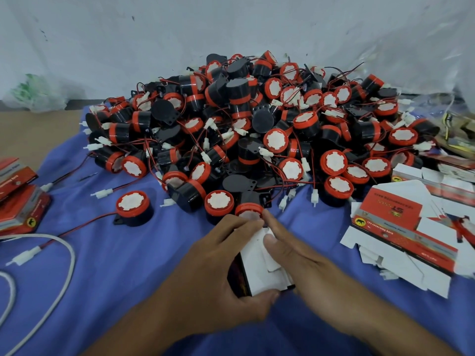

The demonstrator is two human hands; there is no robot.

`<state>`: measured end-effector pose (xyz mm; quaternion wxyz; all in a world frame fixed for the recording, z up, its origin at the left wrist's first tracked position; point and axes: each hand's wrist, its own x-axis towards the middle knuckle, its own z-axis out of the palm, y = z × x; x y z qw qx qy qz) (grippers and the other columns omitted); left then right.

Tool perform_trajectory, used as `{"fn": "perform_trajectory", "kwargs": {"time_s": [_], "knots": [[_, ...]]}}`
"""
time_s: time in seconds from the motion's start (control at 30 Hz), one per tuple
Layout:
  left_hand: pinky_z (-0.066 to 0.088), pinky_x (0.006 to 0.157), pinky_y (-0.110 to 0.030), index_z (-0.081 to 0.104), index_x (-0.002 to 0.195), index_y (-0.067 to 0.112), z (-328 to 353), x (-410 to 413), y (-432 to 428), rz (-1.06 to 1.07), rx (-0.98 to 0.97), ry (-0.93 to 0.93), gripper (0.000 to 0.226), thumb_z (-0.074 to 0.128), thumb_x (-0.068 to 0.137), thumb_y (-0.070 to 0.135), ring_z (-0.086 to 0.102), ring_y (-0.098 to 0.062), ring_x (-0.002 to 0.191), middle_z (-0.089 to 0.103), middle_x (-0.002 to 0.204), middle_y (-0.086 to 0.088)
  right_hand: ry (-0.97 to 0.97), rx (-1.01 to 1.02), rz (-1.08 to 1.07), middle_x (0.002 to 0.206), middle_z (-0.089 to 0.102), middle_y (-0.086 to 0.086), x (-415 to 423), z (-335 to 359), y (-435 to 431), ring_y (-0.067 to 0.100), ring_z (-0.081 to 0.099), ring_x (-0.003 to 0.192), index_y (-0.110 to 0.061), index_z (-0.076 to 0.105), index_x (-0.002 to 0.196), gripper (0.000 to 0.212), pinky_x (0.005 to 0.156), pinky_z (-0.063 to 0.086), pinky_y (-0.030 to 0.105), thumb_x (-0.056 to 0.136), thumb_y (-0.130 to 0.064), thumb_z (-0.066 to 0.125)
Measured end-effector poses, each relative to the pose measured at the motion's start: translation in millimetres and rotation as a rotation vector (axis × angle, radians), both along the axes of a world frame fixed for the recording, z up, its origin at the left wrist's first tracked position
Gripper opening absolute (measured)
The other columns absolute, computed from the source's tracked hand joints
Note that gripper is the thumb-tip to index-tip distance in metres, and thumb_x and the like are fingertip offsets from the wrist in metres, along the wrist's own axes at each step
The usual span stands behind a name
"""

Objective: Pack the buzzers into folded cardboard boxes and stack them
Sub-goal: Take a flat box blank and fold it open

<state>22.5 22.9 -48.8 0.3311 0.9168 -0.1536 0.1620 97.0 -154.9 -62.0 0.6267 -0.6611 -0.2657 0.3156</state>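
Note:
A big heap of black and red buzzers [257, 129] with red wires and white plugs covers the far half of the blue cloth. In front of it I hold a small cardboard box [257, 263], white inside face up. My left hand [216, 268] grips its left side, fingers at the far end and thumb at the near end. My right hand [295, 255] lies on the box's right side with straight fingers, thumb pressing the white flap. One buzzer [248, 210] sits just beyond my fingertips.
A pile of flat, unfolded red and white box blanks [401, 232] lies at the right. Closed red boxes [20, 201] are stacked at the left edge. A white cable [64, 265] loops over the blue cloth [123, 265] at the near left. A lone buzzer [133, 209] sits apart.

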Motion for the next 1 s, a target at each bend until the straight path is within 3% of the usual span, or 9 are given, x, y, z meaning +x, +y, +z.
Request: {"fn": "perform_trajectory", "kwargs": {"time_s": [0.03, 0.1, 0.2, 0.3, 0.37, 0.5, 0.77, 0.87, 1.0], "knots": [[0.047, 0.091, -0.017, 0.05, 0.141, 0.016, 0, 0, 0, 0.003, -0.005, 0.0, 0.08, 0.067, 0.074, 0.058, 0.052, -0.002, 0.117, 0.047, 0.132, 0.015, 0.1, 0.058, -0.009, 0.141, 0.052, -0.028, -1, 2, 2, -0.002, 0.047, 0.132, -0.065, 0.049, 0.129, 0.052, 0.114, 0.036, 0.038, 0.079, -0.071, 0.059], [0.044, 0.094, -0.015, 0.048, 0.142, 0.015, 0, 0, 0, 0.004, -0.011, 0.002, 0.082, 0.067, 0.076, 0.059, 0.05, -0.002, 0.12, 0.046, 0.134, 0.014, 0.343, 0.213, -0.046, 0.136, 0.063, -0.012, -1, 5, 5, 0.009, 0.058, 0.126, -0.044, 0.063, 0.129, 0.04, 0.108, 0.044, 0.041, 0.089, -0.046, 0.062], [0.042, 0.097, -0.014, 0.047, 0.143, 0.014, 0, 0, 1, -0.011, -0.013, 0.005, 0.082, 0.067, 0.076, 0.058, 0.049, -0.002, 0.123, 0.045, 0.135, 0.013, 0.375, 0.278, -0.096, 0.133, 0.065, -0.002, 0, 9, 7, 0.019, 0.06, 0.126, -0.021, 0.06, 0.136, 0.048, 0.108, 0.046, 0.043, 0.088, -0.021, 0.061], [0.04, 0.098, -0.012, 0.046, 0.144, 0.016, 0, 1, 3, -0.035, -0.011, 0.02, 0.081, 0.068, 0.077, 0.056, 0.048, -0.003, 0.125, 0.044, 0.137, 0.015, 0.116, 0.175, -0.078, 0.126, 0.069, -0.003, -1, 9, 7, 0.026, 0.061, 0.12, -0.04, 0.067, 0.124, 0.039, 0.105, 0.047, 0.05, 0.089, -0.029, 0.055], [0.039, 0.1, -0.011, 0.046, 0.144, 0.016, -1, 2, 4, -0.048, -0.017, 0.026, 0.081, 0.07, 0.077, 0.054, 0.047, -0.002, 0.127, 0.043, 0.137, 0.015, 0.008, 0.127, -0.063, 0.124, 0.069, -0.002, -2, 9, 5, 0.027, 0.061, 0.118, -0.049, 0.066, 0.12, 0.035, 0.101, 0.048, 0.047, 0.092, -0.033, 0.053], [0.035, 0.101, -0.009, 0.045, 0.144, 0.019, -3, 3, 8, -0.068, -0.021, 0.035, 0.08, 0.071, 0.077, 0.052, 0.045, 0.0, 0.129, 0.042, 0.138, 0.019, -0.108, 0.054, -0.104, 0.121, 0.07, -0.008, -1, 7, 4, 0.015, 0.066, 0.109, -0.043, 0.062, 0.129, 0.033, 0.092, 0.057, 0.034, 0.102, -0.027, 0.051], [0.036, 0.105, -0.014, 0.043, 0.145, 0.022, -8, 4, 12, -0.081, -0.016, 0.037, 0.08, 0.07, 0.077, 0.055, 0.043, -0.003, 0.133, 0.042, 0.141, 0.019, -0.171, -0.028, -0.116, 0.111, 0.071, -0.008, -3, 8, 2, 0.015, 0.07, 0.097, -0.043, 0.061, 0.122, 0.029, 0.081, 0.061, 0.037, 0.105, -0.023, 0.05], [0.036, 0.106, -0.014, 0.046, 0.143, 0.02, -10, 5, 11, -0.076, -0.032, 0.029, 0.079, 0.07, 0.077, 0.054, 0.044, -0.003, 0.133, 0.044, 0.14, 0.017, -0.169, -0.043, -0.136, 0.108, 0.071, -0.009, -4, 8, 3, 0.015, 0.07, 0.094, -0.038, 0.058, 0.126, 0.029, 0.071, 0.059, 0.029, 0.104, -0.021, 0.049], [0.036, 0.107, -0.017, 0.045, 0.144, 0.019, -11, 5, 12, -0.079, -0.035, 0.018, 0.079, 0.07, 0.078, 0.053, 0.043, -0.004, 0.134, 0.044, 0.142, 0.016, -0.198, -0.071, -0.137, 0.115, 0.068, -0.014, -5, 9, 3, 0.011, 0.068, 0.101, -0.036, 0.054, 0.133, 0.033, 0.077, 0.059, 0.03, 0.105, -0.021, 0.047]]}}
